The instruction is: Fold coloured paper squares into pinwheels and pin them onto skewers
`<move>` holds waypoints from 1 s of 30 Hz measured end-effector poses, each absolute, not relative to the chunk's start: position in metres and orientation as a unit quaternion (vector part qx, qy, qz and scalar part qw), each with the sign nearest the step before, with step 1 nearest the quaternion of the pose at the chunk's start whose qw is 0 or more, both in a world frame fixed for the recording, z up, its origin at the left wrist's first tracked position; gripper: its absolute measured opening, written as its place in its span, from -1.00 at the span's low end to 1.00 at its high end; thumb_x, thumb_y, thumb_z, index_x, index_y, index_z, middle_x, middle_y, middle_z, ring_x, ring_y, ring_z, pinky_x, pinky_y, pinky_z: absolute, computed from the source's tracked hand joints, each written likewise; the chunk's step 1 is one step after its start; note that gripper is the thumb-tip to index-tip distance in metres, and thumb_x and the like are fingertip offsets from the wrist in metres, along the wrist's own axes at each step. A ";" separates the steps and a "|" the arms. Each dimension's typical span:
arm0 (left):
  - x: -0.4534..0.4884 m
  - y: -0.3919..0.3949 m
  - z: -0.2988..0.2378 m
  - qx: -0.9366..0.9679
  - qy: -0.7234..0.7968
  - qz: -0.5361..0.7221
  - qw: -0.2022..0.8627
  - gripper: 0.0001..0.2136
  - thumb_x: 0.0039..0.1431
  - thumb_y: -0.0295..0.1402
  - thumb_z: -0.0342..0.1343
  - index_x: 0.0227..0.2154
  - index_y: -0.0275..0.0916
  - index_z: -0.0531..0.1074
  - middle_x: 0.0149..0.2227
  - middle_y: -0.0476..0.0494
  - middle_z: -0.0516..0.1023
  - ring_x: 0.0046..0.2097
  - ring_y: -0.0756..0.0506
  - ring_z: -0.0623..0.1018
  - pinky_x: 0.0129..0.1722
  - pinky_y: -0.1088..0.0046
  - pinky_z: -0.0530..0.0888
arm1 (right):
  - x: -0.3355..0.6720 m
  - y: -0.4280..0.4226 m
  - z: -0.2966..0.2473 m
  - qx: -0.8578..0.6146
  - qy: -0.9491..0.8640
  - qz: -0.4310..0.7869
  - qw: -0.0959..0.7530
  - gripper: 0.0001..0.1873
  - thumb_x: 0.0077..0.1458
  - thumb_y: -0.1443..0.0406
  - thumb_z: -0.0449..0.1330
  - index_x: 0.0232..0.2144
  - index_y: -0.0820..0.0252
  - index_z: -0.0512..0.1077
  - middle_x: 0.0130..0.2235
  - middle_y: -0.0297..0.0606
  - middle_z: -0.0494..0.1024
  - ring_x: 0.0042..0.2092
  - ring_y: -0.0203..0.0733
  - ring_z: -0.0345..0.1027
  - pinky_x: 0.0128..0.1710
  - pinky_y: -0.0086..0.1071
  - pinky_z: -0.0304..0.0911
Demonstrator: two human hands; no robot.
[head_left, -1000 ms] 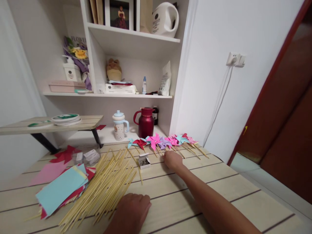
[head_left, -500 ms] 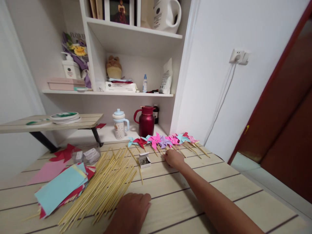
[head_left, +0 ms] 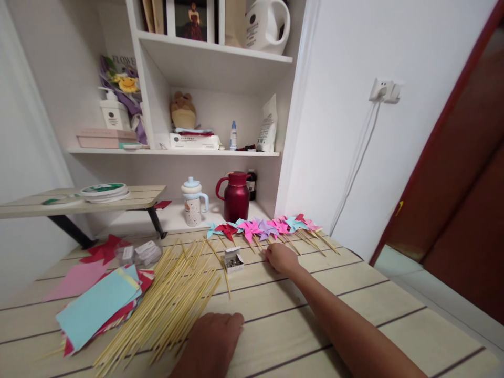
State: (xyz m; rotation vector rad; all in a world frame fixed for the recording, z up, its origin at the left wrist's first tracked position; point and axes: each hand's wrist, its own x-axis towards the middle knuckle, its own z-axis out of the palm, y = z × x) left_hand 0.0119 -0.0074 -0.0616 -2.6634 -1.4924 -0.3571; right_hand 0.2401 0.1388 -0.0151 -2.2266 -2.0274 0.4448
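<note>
My right hand (head_left: 281,258) lies at the far side of the table, its fingers closed at the lower end of the purple pinwheel (head_left: 267,229); the stick is mostly hidden by the fingers. Beside it in the row are a pink pinwheel (head_left: 250,230), a red pinwheel (head_left: 227,230) and a light blue pinwheel (head_left: 296,224). My left hand (head_left: 214,338) rests near the front edge with fingers curled under and nothing visible in them. Just left of it spreads a pile of thin wooden sticks (head_left: 169,304). A small open box (head_left: 234,261) of metal pins stands between my hands.
Coloured paper sheets (head_left: 98,304) lie at the left, with clear plastic boxes (head_left: 147,252) behind them. A small raised stand (head_left: 145,193) holds round white items. At the back are a light blue-lidded cup (head_left: 192,202) and a dark red jug (head_left: 237,197) under the shelves.
The pink pinwheel's blades sit slightly differently beside the purple one. Both hands stay in nearly the same places, and the view has shifted very slightly.
</note>
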 end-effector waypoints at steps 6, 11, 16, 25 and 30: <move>0.011 -0.008 -0.059 -0.865 -0.488 -0.116 0.018 -0.81 0.28 -0.42 -0.05 -0.34 -0.10 0.47 -0.39 0.00 0.61 -0.31 -0.13 0.58 -0.34 0.38 0.33 | 0.240 0.137 -0.016 -0.725 -0.672 0.140 0.058 -0.67 0.26 0.21 0.16 0.03 0.20 0.38 0.04 -0.14 0.46 -0.04 -0.10 0.43 -0.07 -0.12 0.40; 0.012 -0.010 -0.057 -0.858 -0.499 -0.120 0.002 -0.82 0.26 -0.42 -0.02 -0.34 -0.11 0.49 -0.37 -0.01 0.62 -0.30 -0.12 0.58 -0.32 0.41 0.34 | 0.241 0.135 -0.017 -0.722 -0.676 0.128 0.076 -0.67 0.26 0.21 0.16 0.03 0.21 0.38 0.04 -0.14 0.46 -0.04 -0.10 0.43 -0.07 -0.11 0.40; 0.012 -0.010 -0.054 -0.860 -0.498 -0.110 0.003 -0.81 0.28 -0.40 -0.03 -0.32 -0.11 0.49 -0.35 -0.02 0.62 -0.27 -0.14 0.58 -0.30 0.39 0.36 | 0.242 0.124 -0.017 -0.721 -0.674 0.114 0.109 -0.67 0.26 0.20 0.16 0.03 0.22 0.38 0.03 -0.14 0.47 -0.05 -0.10 0.44 -0.08 -0.11 0.40; 0.013 -0.014 -0.048 -0.876 -0.470 -0.096 0.049 -0.86 0.30 -0.36 -0.03 -0.26 -0.15 0.44 -0.35 -0.04 0.61 -0.30 -0.11 0.58 -0.30 0.40 0.38 | 0.240 0.087 -0.031 -0.685 -0.701 0.120 0.159 -0.70 0.26 0.11 0.05 -0.27 0.14 0.48 -0.37 -0.25 0.60 -0.33 -0.18 0.46 -0.44 -0.42 0.14; 0.013 -0.019 -0.044 -0.880 -0.464 -0.087 0.055 -0.81 0.32 -0.34 -0.10 -0.28 -0.18 0.42 -0.36 -0.09 0.59 -0.30 -0.12 0.56 -0.28 0.35 0.39 | 0.240 0.073 -0.044 -0.649 -0.727 0.135 0.181 -0.67 0.23 0.11 0.00 -0.42 0.13 0.45 -0.51 -0.31 0.57 -0.43 -0.19 0.42 -0.49 -0.42 0.03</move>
